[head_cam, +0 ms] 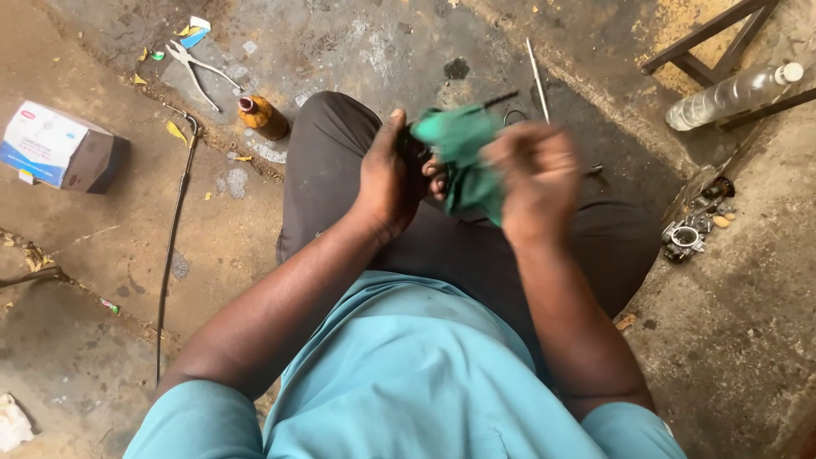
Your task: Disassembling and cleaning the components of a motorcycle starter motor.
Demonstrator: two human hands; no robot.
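Note:
My left hand [387, 174] grips a small dark part [414, 150] held over my lap, mostly hidden by fingers and cloth. My right hand [535, 174] is blurred with motion and clutches a green rag [463, 157] pressed against that part. A thin dark rod [501, 99] sticks out from behind the rag toward the upper right. Both hands are above my dark trousers [331, 161], and I am seated over a stained concrete floor.
Pliers [197, 66] and a small brown bottle [262, 116] lie on the floor at upper left, with a cardboard box [58, 146] further left. A black cable [174, 229] runs down the floor. At right are a clear plastic bottle [731, 95], a metal carburettor-like part [682, 240] and a thin metal rod [536, 78].

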